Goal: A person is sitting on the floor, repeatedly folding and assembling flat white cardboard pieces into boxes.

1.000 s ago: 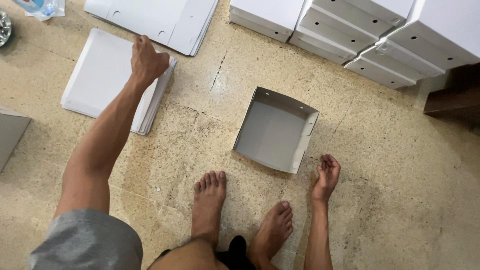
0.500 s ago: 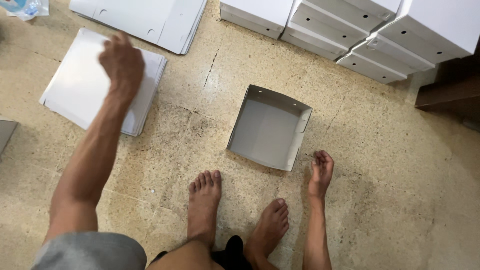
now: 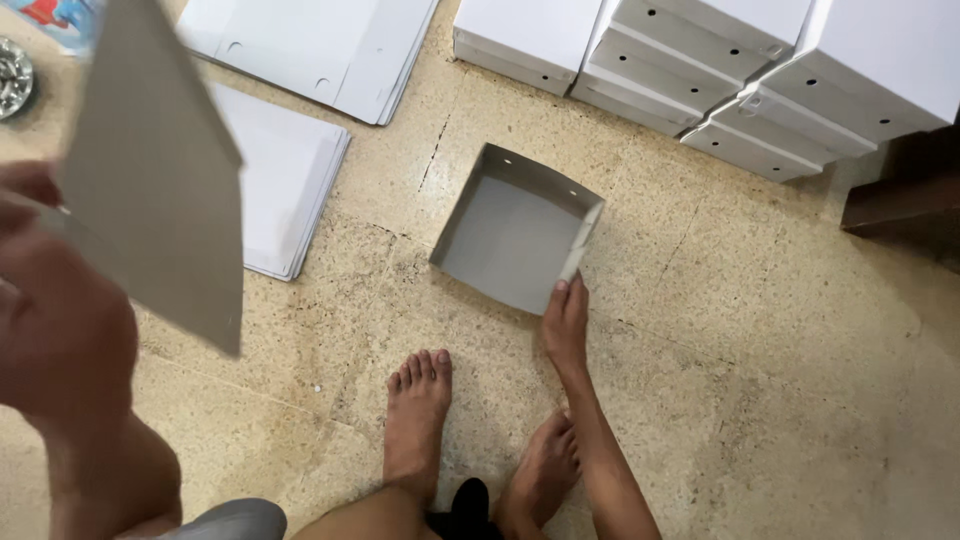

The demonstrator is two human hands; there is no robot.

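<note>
My left hand (image 3: 55,310) is raised close to the camera and grips a flat grey cardboard sheet (image 3: 155,170), held up on a tilt. On the floor in the middle lies a half-folded grey cardboard box tray (image 3: 510,235) with its near side open. My right hand (image 3: 567,322) reaches down to the tray's near right corner, fingertips touching the folded side flap. My bare feet (image 3: 420,415) rest on the speckled floor just below the tray.
A stack of flat white sheets (image 3: 285,185) lies at left, and more flat die-cut sheets (image 3: 320,50) lie above it. Several closed white boxes (image 3: 720,65) are stacked at the top right. A dark wooden piece (image 3: 900,205) sits at the right edge.
My left hand lifted one sheet off the left stack and brought it up near the camera. My right hand moved up from the floor to the tray's near right corner.
</note>
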